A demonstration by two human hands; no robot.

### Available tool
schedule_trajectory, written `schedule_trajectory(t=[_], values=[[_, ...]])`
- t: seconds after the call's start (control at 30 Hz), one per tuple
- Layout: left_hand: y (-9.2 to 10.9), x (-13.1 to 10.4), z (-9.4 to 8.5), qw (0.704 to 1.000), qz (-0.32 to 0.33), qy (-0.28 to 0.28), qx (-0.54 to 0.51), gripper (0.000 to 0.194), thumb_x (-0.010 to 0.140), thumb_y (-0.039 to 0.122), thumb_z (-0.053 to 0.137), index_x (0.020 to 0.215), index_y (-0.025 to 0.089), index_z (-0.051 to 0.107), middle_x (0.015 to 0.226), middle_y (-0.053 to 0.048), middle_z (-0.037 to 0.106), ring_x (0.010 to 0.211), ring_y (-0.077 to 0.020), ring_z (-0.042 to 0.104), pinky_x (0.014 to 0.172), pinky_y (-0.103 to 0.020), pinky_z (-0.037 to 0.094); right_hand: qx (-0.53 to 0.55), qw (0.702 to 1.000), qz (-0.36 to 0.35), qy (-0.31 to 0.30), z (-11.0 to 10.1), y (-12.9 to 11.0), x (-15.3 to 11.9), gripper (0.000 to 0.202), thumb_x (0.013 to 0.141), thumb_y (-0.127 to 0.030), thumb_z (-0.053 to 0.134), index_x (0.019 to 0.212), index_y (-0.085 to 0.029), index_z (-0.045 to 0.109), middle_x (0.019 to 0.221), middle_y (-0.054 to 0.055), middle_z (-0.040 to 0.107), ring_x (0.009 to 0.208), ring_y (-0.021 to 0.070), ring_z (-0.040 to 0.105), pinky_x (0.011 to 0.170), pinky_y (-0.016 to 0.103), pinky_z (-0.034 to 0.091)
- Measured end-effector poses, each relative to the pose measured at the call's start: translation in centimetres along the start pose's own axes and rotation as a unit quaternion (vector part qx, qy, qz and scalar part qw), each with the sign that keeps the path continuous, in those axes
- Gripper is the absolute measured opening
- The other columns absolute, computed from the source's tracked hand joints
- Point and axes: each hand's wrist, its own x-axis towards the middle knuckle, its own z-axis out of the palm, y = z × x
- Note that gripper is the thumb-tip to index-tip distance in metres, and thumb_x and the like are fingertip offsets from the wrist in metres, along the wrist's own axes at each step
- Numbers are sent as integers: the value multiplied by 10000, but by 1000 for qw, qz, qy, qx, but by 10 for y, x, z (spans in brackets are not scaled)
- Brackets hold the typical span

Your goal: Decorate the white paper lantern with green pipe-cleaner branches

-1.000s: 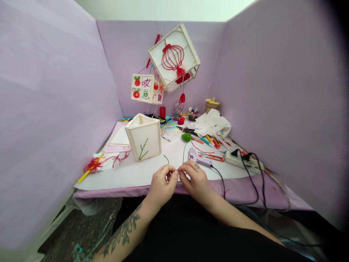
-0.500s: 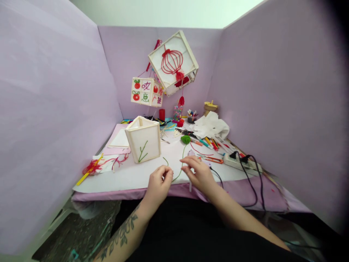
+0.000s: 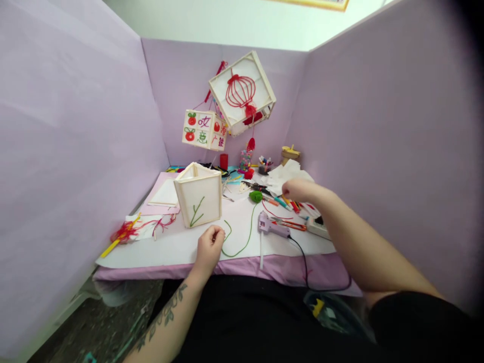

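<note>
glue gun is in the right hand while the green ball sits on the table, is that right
Not quite: the head view shows the glue gun lying on the table, not in the right hand, which is near the markers. The green ball does sit on the table.

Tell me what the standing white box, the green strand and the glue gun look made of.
Box: apparently pale, matte wood strips around white paper or thin cloth, judging by the slim edges and flat panels.
Green strand: probably yarn, dull-finished, since it curves loosely.
Glue gun: likely lilac plastic, from its evenly coloured, moulded-looking body.
</note>
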Motion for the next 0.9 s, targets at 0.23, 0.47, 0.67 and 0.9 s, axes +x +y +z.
schedule_trajectory(t=[0.23,0.47,0.67,0.9], values=[[2,2,2,999,-18,-3,-30,213,801,352,532,681,179,557,625,18,518,620,-143,484,604,-242,388,-80,990,-38,-108,55,23,-37,190,674,-60,765,817,-127,659,836,101,675,846,268,656,776,388,494],[12,2,0,995,-56,-2,-83,224,768,383,548,687,175,542,606,22,493,567,-122,444,522,-228,342,-69,992,-41,-102,66,31,-39,181,822,-213,703,972,-131,642,942,84,665,835,206,645,754,360,525],[60,-3,-3,941,-141,-62,-300,217,733,358,595,718,172,484,677,20,498,485,-54,365,418,-179,223,-69,997,-24,-28,42,25,-52,104,882,-191,594,834,-106,630,867,127,653,823,231,636,745,370,501],[102,-20,-4,861,-189,-131,-454,257,739,303,679,724,171,459,635,49,482,459,-25,351,412,-149,229,234,938,-223,122,36,-37,-130,162,945,-215,363,1032,-174,493,826,64,647,674,167,612,647,293,484]])
